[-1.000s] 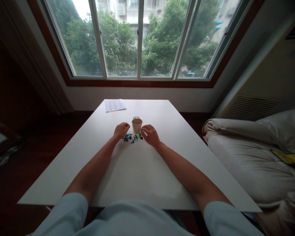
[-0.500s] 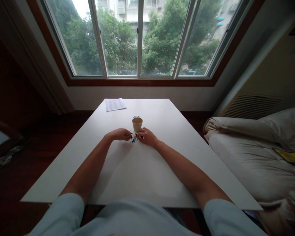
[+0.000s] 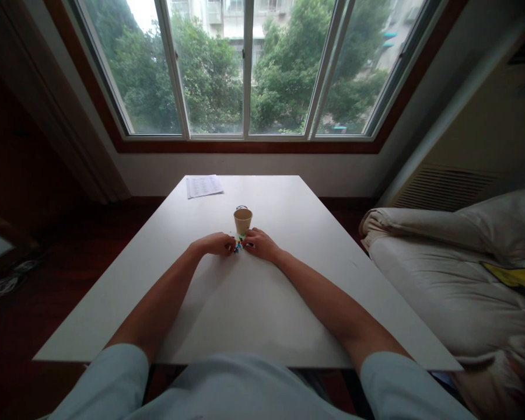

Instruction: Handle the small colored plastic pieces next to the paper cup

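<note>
A small heap of tiny coloured pieces (image 3: 238,246), blue, green, yellow and dark, lies on the white table; they are too small to name. Against the heap's left side is my left hand (image 3: 221,244), its fingers curled down and closed. My right hand (image 3: 260,244) touches the right side with bent fingers and thumb drawn together. Whatever either hand pinches is hidden by the fingers. Just beyond the heap a tan paper cup (image 3: 243,221) stands upright, close to my right fingertips.
Behind the cup lies a thin dark loop-shaped item (image 3: 242,207). Printed sheets (image 3: 204,186) rest at the far left of the white table (image 3: 262,315). A padded beige sofa (image 3: 411,274) stands on the right, and a window (image 3: 245,76) is beyond the table.
My left hand has shifted slightly right and down, closer to my right hand. The coloured pieces look more gathered between the hands. The cup stands in the same place.
</note>
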A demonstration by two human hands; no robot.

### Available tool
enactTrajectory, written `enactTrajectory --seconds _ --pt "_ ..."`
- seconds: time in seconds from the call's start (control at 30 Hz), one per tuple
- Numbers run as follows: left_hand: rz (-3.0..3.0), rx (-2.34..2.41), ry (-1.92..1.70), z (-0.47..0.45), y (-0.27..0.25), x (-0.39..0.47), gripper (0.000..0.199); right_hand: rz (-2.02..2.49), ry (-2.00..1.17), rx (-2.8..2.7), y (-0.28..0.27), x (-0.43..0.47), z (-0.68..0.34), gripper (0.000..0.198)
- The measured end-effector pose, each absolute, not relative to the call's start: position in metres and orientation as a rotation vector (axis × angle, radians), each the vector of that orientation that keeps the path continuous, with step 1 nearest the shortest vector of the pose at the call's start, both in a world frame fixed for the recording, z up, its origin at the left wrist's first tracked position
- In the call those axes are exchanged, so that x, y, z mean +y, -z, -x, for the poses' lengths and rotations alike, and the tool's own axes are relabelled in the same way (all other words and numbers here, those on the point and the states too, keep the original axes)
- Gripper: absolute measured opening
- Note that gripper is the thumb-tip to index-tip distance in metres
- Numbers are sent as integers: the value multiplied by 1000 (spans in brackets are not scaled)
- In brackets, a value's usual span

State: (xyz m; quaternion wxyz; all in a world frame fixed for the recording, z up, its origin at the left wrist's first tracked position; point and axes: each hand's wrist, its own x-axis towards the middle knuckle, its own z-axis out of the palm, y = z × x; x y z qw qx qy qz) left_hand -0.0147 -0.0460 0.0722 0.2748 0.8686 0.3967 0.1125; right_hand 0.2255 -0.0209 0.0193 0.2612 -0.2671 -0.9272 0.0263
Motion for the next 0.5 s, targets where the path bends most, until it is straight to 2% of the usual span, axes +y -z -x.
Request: enactTrajectory --seconds 0.3,0.5 --pt "-2395 1060 -283 20 -70 -40 16 765 -14 -2483 -16 -21 -226 10" --pt "-2113 1100 -881 37 -80 -24 15 890 -63 -2369 -17 -23 -226 11"
